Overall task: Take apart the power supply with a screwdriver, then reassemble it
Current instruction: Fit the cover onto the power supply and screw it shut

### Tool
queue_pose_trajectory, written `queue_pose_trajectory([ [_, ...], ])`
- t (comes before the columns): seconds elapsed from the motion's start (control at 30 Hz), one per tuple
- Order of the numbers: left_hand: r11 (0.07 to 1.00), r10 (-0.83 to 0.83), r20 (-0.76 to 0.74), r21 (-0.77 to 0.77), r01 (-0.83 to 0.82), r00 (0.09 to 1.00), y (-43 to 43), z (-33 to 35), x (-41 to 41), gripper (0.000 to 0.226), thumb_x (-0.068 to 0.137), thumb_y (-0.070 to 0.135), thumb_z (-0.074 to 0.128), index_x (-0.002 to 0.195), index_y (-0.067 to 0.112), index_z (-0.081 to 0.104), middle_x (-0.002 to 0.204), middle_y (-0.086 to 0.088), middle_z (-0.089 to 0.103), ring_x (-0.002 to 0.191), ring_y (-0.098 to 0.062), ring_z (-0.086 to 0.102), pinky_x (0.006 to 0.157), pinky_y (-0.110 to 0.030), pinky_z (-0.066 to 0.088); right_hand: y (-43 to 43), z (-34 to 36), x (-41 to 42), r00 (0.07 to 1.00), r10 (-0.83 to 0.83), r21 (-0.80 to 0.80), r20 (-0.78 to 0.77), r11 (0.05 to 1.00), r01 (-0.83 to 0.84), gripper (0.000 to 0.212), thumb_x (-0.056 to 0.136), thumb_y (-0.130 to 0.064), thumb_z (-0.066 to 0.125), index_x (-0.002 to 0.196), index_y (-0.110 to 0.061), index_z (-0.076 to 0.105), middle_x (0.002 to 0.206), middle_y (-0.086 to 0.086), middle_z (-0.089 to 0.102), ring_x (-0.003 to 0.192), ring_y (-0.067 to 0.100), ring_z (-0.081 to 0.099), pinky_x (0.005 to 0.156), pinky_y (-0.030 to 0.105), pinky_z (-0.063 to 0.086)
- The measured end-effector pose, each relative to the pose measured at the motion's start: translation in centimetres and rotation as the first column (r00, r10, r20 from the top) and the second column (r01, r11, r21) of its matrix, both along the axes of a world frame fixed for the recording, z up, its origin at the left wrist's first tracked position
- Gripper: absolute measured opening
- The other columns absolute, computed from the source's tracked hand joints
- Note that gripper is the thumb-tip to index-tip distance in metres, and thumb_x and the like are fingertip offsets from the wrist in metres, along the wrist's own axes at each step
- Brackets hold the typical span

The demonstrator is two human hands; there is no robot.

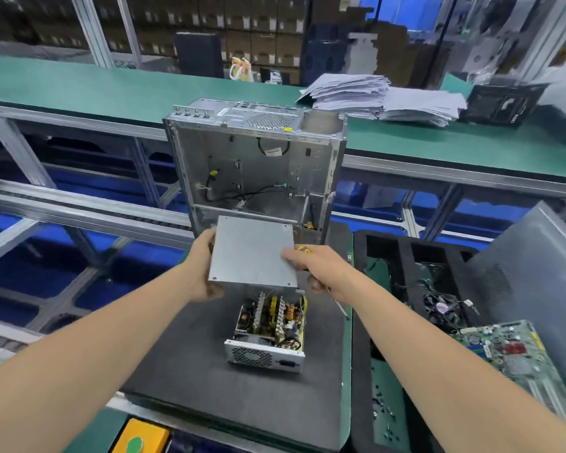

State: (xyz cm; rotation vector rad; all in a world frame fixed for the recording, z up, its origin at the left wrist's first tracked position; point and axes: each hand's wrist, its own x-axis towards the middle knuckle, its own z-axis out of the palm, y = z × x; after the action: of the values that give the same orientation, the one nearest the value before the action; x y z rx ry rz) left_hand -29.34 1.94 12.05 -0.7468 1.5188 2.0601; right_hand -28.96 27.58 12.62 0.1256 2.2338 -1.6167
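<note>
The power supply (268, 331) sits on a dark foam mat (209, 387) with its top off, showing the circuit board, coils and heat sinks. Its grey metal cover (254, 253) hangs in the air above and behind it, held flat between both hands. My left hand (206, 266) grips the cover's left edge. My right hand (314, 266) pinches the cover's right edge and also holds a screwdriver (337, 302), whose yellow handle pokes out above the fingers and whose shaft points down to the right.
An empty computer case (255, 165) stands upright behind the mat. A black foam tray (406, 289) on the right holds a fan (441, 308), loose screws (383, 407) and a motherboard (504, 351). A grey side panel (536, 276) leans at far right. Paper stacks (383, 96) lie on the far green bench.
</note>
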Motion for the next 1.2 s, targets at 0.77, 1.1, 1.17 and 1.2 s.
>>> queue_pose_trajectory([
  [0.77,0.903,-0.407,-0.077,-0.186,0.388,0.91,0.2,-5.8,2.3,0.081,0.078,0.078,0.069,0.13,0.015,0.069,0.117,-0.003,0.057,0.103,-0.025,0.045,0.09,-0.035,0.038,2.8,-4.0,7.3,0.943,-0.116,-0.094,0.313,0.984,0.153,0.093,0.054,-0.064,0.096,0.138,-0.056,0.058,0.068,-0.003,0.071,0.046,0.011,0.025,0.04,0.022,0.027],
  [1.1,0.894,-0.426,-0.112,-0.203,0.399,0.898,0.1,-6.8,3.4,0.084,0.066,0.085,0.068,0.124,0.024,0.072,0.116,-0.012,0.077,0.091,-0.027,0.072,0.066,-0.031,0.057,1.6,-4.7,9.3,0.936,-0.204,-0.094,0.287,0.966,0.24,0.078,0.056,-0.061,0.095,0.128,-0.052,0.068,0.066,-0.006,0.063,0.051,0.013,0.021,0.043,0.022,0.024],
  [1.17,0.88,-0.453,-0.113,-0.214,0.423,0.884,0.1,-7.3,3.2,0.083,0.068,0.085,0.068,0.123,0.024,0.073,0.117,-0.01,0.077,0.104,-0.032,0.074,0.08,-0.037,0.061,1.6,-4.9,9.4,0.931,-0.226,-0.076,0.285,0.963,0.258,0.078,0.056,-0.061,0.096,0.129,-0.051,0.069,0.074,-0.003,0.064,0.05,0.013,0.022,0.044,0.022,0.024],
  [1.2,0.875,-0.461,-0.113,-0.222,0.43,0.88,0.1,-7.6,3.1,0.082,0.069,0.085,0.067,0.123,0.023,0.073,0.118,-0.01,0.077,0.113,-0.033,0.072,0.091,-0.042,0.061,1.6,-5.0,9.4,0.929,-0.231,-0.077,0.289,0.962,0.263,0.078,0.056,-0.061,0.096,0.128,-0.05,0.069,0.072,-0.004,0.063,0.05,0.013,0.023,0.043,0.022,0.025],
])
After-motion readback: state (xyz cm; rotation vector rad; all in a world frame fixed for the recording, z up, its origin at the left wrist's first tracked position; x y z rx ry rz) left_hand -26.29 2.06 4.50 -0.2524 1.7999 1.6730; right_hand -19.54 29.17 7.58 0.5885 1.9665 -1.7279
